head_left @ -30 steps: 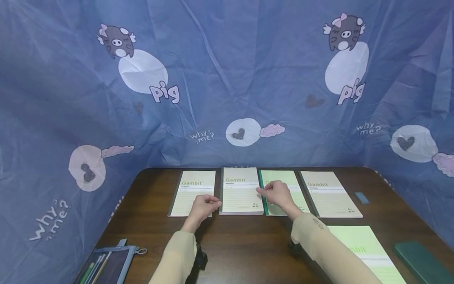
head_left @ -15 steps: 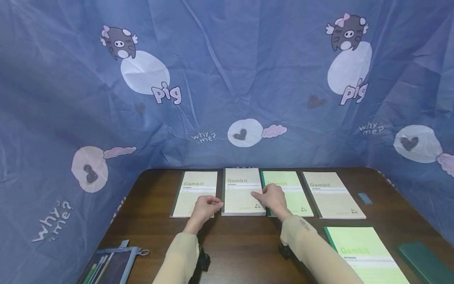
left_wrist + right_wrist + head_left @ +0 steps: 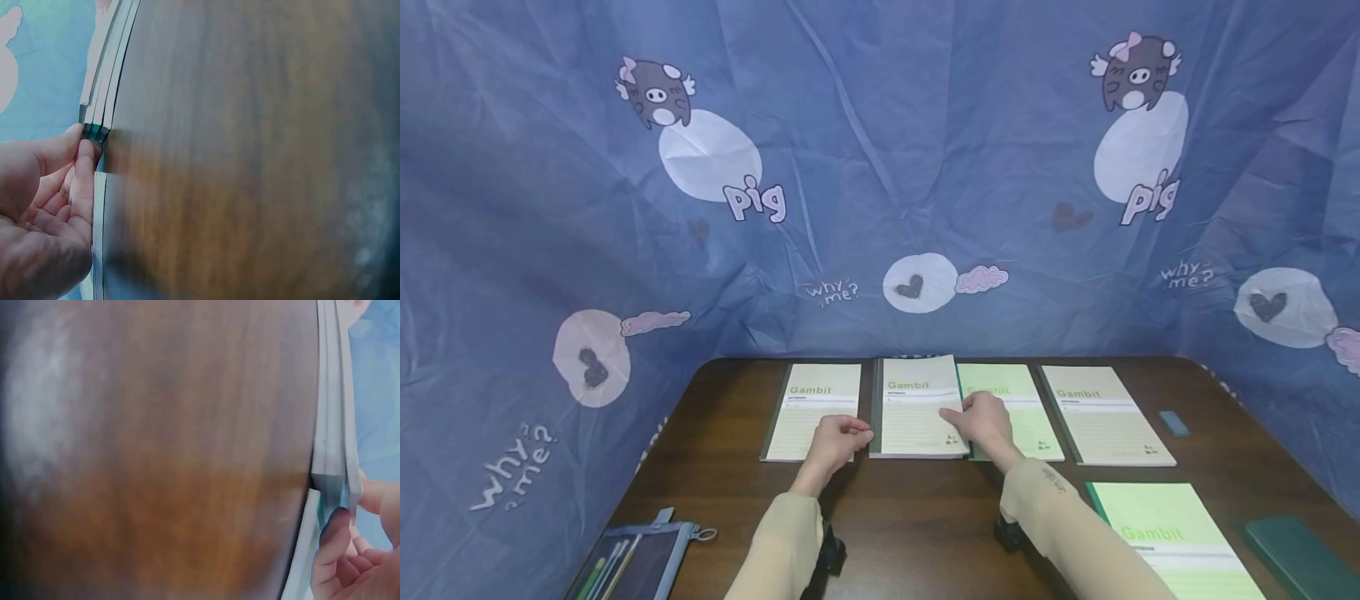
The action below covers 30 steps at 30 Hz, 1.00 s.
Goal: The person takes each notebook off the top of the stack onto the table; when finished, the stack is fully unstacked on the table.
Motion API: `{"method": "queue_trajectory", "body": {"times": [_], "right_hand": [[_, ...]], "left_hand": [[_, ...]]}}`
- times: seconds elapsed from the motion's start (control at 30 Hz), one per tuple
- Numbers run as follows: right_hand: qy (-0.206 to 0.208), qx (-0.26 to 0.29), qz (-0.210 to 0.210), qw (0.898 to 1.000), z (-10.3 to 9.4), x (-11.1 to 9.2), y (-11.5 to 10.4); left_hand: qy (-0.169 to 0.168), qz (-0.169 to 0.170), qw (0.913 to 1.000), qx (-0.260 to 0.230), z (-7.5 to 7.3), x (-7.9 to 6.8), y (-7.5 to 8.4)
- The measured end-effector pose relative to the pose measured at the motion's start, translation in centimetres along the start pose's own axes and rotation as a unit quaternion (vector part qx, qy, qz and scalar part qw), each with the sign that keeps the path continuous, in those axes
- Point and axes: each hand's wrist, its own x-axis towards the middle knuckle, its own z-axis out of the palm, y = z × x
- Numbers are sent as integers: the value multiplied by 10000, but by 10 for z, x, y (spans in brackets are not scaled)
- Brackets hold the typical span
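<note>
In the middle of a row of notebooks lies a small stack, its cream top notebook [image 3: 917, 417] offset to the right and slightly tilted. My right hand [image 3: 987, 421] pinches that notebook's right edge, thumb above and fingers below; the wrist view shows a gap between it and the lower notebooks [image 3: 328, 425]. At the stack's left spine edge, my left hand [image 3: 833, 442] has thumb and fingertips together against the lower notebooks' dark and green spines [image 3: 95, 131]. Its fingers overlap the right side of the left cream notebook [image 3: 812, 400].
Right of the stack lie a green notebook [image 3: 1030, 417] and a cream one [image 3: 1108, 417]. Another green notebook [image 3: 1172, 517], a green case [image 3: 1300, 554] and a small blue eraser-like block [image 3: 1174, 423] are farther right. A pencil pouch [image 3: 625, 558] lies at front left.
My right hand moved left over the stack's right edge, gripped the top notebook and slid it slightly right. The left hand stayed at the spine edge.
</note>
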Motion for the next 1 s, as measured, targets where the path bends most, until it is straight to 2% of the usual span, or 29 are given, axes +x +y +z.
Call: {"method": "queue_trajectory", "body": {"times": [0.07,0.27,0.47,0.57,0.8,1.0], "right_hand": [[-41,64,-29,10000,-3,0,2],[-360,343,-112,9987,-11,2,12],[-611,1134,206,9915,-25,-10,19],[-638,1357,373,9880,-34,-17,23],[-720,1391,695,9852,-55,-32,42],[-886,1270,783,9848,-68,-47,60]], "left_hand": [[7,73,10000,-18,1,0,-1],[40,14,10000,-4,1,-1,-1],[15,-48,10000,0,0,-1,2],[1,-63,10000,16,0,-1,3],[12,-98,9999,32,0,-1,3],[30,-126,9999,0,0,-1,4]]}}
